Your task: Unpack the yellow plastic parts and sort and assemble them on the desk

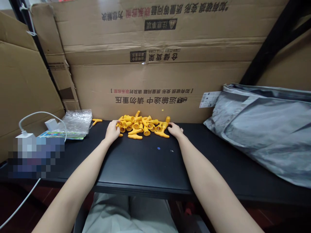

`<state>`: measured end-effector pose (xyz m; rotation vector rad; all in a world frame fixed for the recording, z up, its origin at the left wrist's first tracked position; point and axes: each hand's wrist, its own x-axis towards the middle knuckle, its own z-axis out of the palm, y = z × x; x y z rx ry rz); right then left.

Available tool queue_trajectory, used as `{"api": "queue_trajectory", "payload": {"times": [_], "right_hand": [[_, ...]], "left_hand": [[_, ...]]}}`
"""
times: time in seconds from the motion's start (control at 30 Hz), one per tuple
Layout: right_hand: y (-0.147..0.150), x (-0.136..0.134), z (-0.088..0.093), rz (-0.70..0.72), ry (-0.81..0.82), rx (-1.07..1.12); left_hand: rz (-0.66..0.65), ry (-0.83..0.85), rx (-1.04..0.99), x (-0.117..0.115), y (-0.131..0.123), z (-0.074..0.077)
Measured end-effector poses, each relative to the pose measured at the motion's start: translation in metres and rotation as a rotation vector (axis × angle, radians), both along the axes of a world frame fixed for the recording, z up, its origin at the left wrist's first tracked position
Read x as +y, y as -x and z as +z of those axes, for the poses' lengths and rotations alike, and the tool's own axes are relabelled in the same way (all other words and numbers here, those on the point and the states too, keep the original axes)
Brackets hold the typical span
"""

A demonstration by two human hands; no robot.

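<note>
**Fingers at both edges of the yellow heap**

Fingers (117, 127) of the left hand (112, 131) lie loosely together, gently curved, tips touching the left edge of the pile of yellow plastic pieces (141, 125). They pinch nothing that shows. The right hand (175, 130) mirrors this at the pile's right edge, palm down, fingers slightly spread against the outermost pieces. No piece is lifted.

Pile sits at the far middle of the black surface (145, 165), close to the cardboard boxes (155, 77) standing behind. Pieces look like small T-handled and funnel-mouthed parts, heaped loosely and tangled, not sorted or lined up.

One stray yellow T-piece (97, 121) lies apart to the left, just beside a crumpled clear plastic bag (76, 121), which looks flat. Judged from this, nearly all pieces are in one heap between the hands, with the stray not yet among them.

Near half of the surface holds only a small blue speck (158, 148). White charger (50, 124) far left; grey fabric bag (262, 129) to the right.
</note>
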<state>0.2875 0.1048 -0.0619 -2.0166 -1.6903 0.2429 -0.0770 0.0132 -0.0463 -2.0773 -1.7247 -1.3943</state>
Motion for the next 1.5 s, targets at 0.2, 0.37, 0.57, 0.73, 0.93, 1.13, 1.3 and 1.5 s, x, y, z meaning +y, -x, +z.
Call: {"api": "queue_trajectory", "payload": {"times": [0.2,0.37,0.57,0.73,0.93,1.13,1.3,1.5], "right_hand": [[0.005,-0.007,0.002,0.039,-0.085,0.065],[0.015,-0.020,0.009,0.031,-0.117,0.057],[0.027,-0.039,0.020,-0.053,-0.057,0.081],[0.030,-0.047,0.025,-0.083,-0.092,0.180],[0.039,-0.057,0.040,-0.057,-0.352,0.294],[0.063,-0.076,0.064,0.110,-0.740,0.375],[0.095,-0.095,0.072,0.415,-0.971,0.490],[0.129,-0.108,0.065,0.525,-0.899,0.706]], "left_hand": [[0.003,0.006,-0.015,-0.001,0.000,0.002],[0.001,0.007,0.000,-0.004,-0.001,0.006],[-0.041,-0.017,0.060,-0.008,-0.002,0.010],[-0.096,-0.029,0.132,-0.011,-0.004,0.015],[-0.170,-0.049,0.244,-0.017,-0.012,0.021],[-0.260,-0.062,0.300,-0.029,-0.028,0.029],[-0.257,-0.038,0.268,-0.044,-0.049,0.032],[-0.134,0.032,0.207,-0.048,-0.063,0.024]]}}
